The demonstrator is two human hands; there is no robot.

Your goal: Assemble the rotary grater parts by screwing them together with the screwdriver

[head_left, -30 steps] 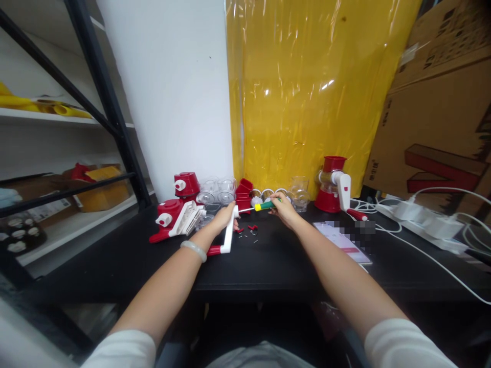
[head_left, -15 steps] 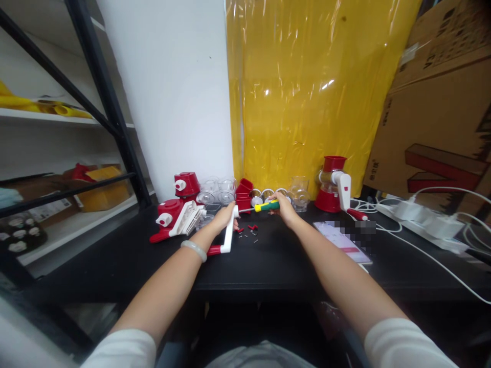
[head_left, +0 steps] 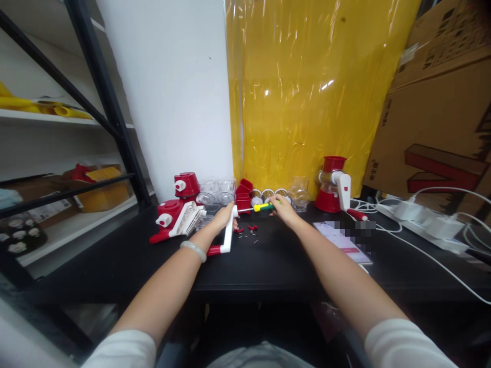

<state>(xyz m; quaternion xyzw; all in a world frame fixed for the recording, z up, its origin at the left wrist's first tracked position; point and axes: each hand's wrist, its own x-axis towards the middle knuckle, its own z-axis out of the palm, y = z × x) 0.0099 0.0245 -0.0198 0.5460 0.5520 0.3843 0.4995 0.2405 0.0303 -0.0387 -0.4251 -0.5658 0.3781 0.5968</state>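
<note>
My left hand (head_left: 221, 219) is closed around the top of a white crank handle (head_left: 228, 236) with a red grip at its lower end, held upright over the black table (head_left: 268, 260). My right hand (head_left: 283, 208) grips a green and yellow screwdriver (head_left: 264, 207), its metal tip pointing left at the top of the handle. Small red caps (head_left: 251, 227) and several tiny screws (head_left: 249, 236) lie on the table just below the two hands.
Red and white grinder parts (head_left: 174, 217) and clear cups (head_left: 217, 191) sit at the back left. An assembled red grinder (head_left: 333, 186) stands back right. A paper sheet (head_left: 343, 240), a power strip (head_left: 418, 214) with white cables and a cardboard box (head_left: 437, 117) are to the right.
My right hand has shifted slightly on the screwdriver handle, as if turning it. The left hand and crank handle stay put.
</note>
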